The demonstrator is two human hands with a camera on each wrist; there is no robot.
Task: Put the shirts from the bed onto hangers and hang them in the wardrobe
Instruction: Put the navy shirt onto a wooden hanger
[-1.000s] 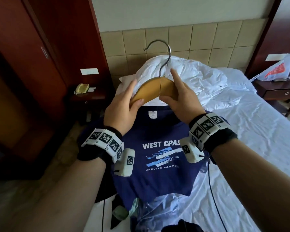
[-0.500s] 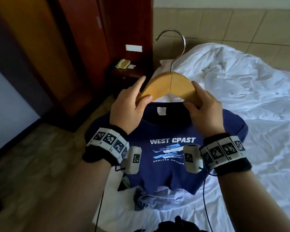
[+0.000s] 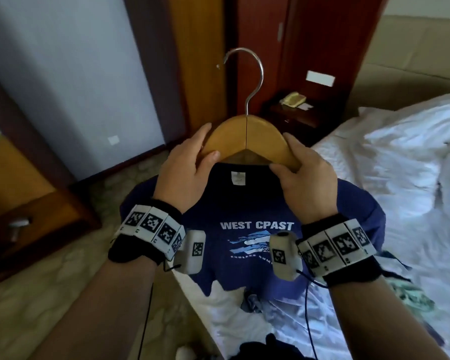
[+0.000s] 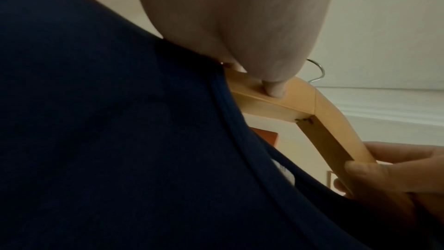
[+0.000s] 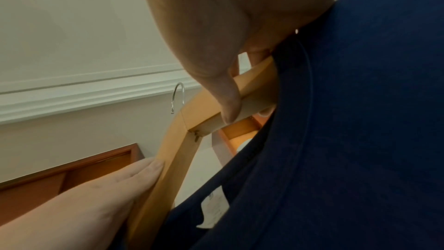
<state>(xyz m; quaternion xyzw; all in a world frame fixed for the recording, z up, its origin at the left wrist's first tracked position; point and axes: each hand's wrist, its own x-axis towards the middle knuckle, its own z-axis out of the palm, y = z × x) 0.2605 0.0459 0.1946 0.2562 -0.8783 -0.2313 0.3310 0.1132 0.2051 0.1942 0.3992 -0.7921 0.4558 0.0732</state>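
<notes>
Hotel-type bedroom. Bed with rumpled white bedding right of the hands, dark wood nightstand with a corded phone beyond them, red-brown wardrobe panels behind, patterned carpet left and below.

both ends of the wooden hanger lie hidden inside the navy shirt, whose hem is masked by the wrist cameras, its small print blurred, while the bed runs off the right edge.
</notes>
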